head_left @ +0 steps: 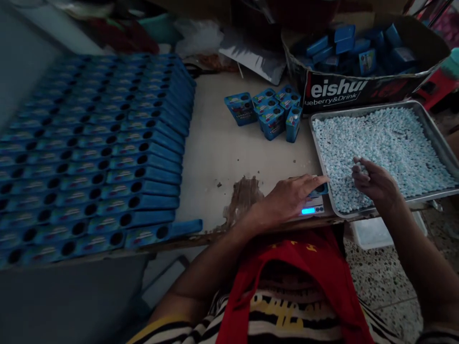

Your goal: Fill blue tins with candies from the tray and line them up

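Observation:
My left hand rests over a blue box on a small scale with a lit blue display; its fingers wrap the box's top side and point right. Over the metal tray my right hand is closed, fingertips pinched around some pale blue and white pellets. More of these pellets fill the tray in a thin layer. Several blue boxes with printed labels and dark round openings stand in a group behind the scale.
Long rows of blue boxes cover the left of the table. At the back right, a cardboard carton holds more blue boxes. Plastic bags lie at the back. Below the tray is a white container.

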`<act>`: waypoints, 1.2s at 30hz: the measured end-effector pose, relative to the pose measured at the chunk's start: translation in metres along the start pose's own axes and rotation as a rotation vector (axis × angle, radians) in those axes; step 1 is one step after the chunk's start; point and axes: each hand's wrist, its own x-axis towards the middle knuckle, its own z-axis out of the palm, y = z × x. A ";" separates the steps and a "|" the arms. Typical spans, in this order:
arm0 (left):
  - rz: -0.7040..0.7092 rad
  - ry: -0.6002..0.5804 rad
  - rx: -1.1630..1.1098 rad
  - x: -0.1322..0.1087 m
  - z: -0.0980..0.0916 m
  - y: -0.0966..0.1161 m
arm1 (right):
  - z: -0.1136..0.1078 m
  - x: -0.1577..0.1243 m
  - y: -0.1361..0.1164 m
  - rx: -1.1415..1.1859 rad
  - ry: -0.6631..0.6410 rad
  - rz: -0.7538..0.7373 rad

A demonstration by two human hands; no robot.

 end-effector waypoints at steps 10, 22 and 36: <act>-0.384 0.170 -0.019 -0.064 -0.016 -0.033 | 0.035 -0.006 -0.010 -0.229 0.072 -0.099; -0.266 0.571 -0.122 -0.092 -0.004 -0.048 | 0.064 -0.025 -0.007 -0.591 -0.070 -0.183; -0.288 0.507 -0.101 -0.087 0.005 -0.037 | 0.095 -0.062 0.002 -0.675 -0.123 -0.224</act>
